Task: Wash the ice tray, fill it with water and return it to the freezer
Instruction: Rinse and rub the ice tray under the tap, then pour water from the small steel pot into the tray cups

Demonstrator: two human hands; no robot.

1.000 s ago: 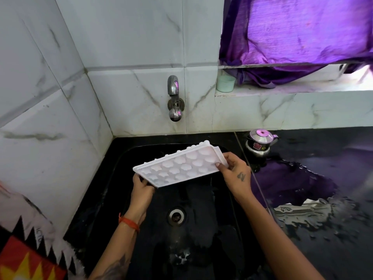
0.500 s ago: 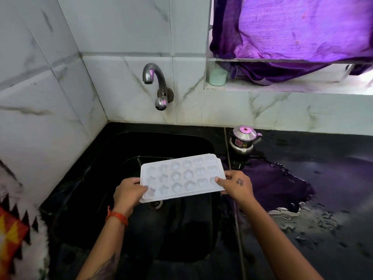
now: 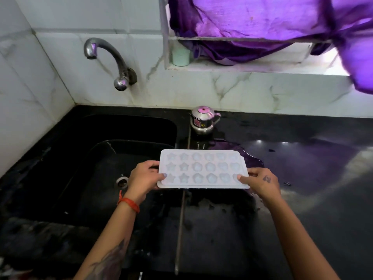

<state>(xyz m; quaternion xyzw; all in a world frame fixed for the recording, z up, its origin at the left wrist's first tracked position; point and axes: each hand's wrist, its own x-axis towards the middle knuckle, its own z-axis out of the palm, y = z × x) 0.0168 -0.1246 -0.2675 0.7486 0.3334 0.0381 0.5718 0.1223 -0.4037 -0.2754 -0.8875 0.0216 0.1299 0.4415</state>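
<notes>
Both hands hold the ice tray (image 3: pixel 202 168) level, cavities up: my left hand (image 3: pixel 144 179) grips its left short edge with the thumb laid over the rim, and my right hand (image 3: pixel 260 183) pinches the right edge the same way. I have the tray over the seam where the sink (image 3: pixel 84 168) meets the tabletop (image 3: pixel 302 178), right of the drain and well clear of the tap (image 3: pixel 109 59). It is a thin, white, matte plastic sheet with rounded corners and three rows of moulded stars and flowers; whether the cavities hold water I cannot tell. I judge I am at the carrying stage, the sink work behind me, so the next move calls for keeping the tray dead flat while I turn toward the freezer, which is out of view. Flexible plastic like this could twist and slop. The black stone tabletop is glossy and puddled, and a small steel kettle (image 3: pixel 202 120) stands at the far edge by the marbled tile wall.
</notes>
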